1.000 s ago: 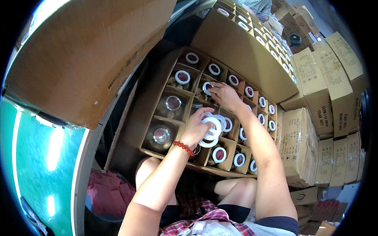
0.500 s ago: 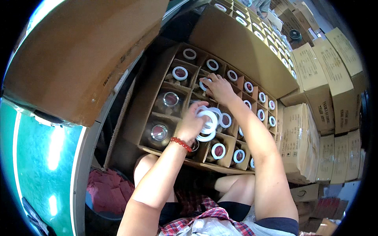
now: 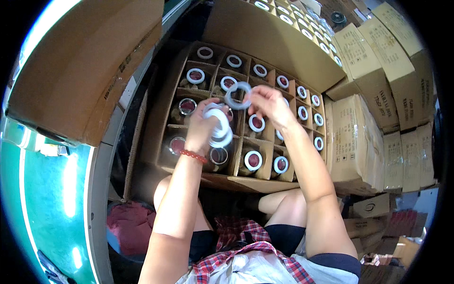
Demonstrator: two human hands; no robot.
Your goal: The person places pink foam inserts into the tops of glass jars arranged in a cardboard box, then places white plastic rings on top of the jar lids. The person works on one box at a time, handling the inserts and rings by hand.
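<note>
Left hand (image 3: pixel 204 127) gripped stack of white rings (image 3: pixel 218 127). Right hand (image 3: pixel 265 102) pinched single ring (image 3: pixel 238 95) above divided carton (image 3: pixel 165 102). Most jars (image 3: pixel 253 161) already ringed; judged three left-side jars (image 3: pixel 187 107) still bare, work well along.

1. Left hand (image 3: pixel 204 124) is raised, fingers curled shut in a grip (a red bead bracelet circles the wrist).
2. Right hand (image 3: pixel 266 102) is lifted beside it, fingertips pinched together.
3. Both forearms are bare, reaching forward.

Open brown divided carton (image 3: pixel 156 142) ahead; printed sealed cartons (image 3: pixel 378 71) stacked right.
</note>
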